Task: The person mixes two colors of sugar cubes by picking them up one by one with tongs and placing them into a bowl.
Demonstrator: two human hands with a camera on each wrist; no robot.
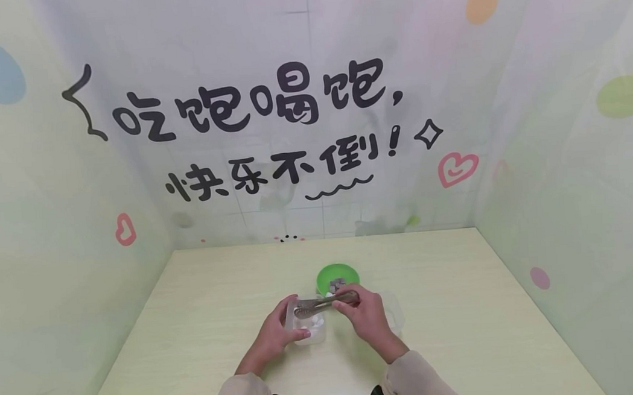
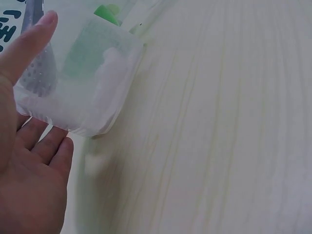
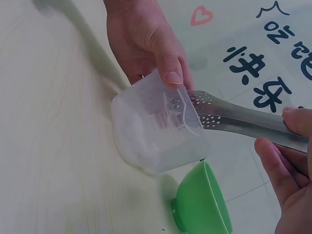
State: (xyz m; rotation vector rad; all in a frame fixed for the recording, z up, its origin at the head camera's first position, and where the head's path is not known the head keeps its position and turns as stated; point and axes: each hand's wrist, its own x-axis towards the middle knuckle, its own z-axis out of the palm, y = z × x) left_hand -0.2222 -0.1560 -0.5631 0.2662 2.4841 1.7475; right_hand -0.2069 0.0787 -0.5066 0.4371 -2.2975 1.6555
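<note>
My left hand [image 1: 273,334] grips a translucent plastic box [image 3: 161,122], thumb over its rim and fingers under and behind it. White contents [image 3: 136,144] lie along the bottom of the box, which is tilted in the right wrist view. With my right hand [image 1: 370,318] I hold metal tongs [image 1: 320,305] between thumb and fingers. Their perforated tips reach into the box's mouth, and one tip shows through its wall in the left wrist view. Just beyond my hands stands a green bowl [image 3: 202,200] with greyish-purple cubes [image 1: 336,284] inside.
A second clear plastic container or lid [image 1: 396,312] lies on the table to the right, partly behind my right hand. The pale wooden table [image 1: 467,345] meets printed wall sheets [image 1: 307,41] at the back and sides.
</note>
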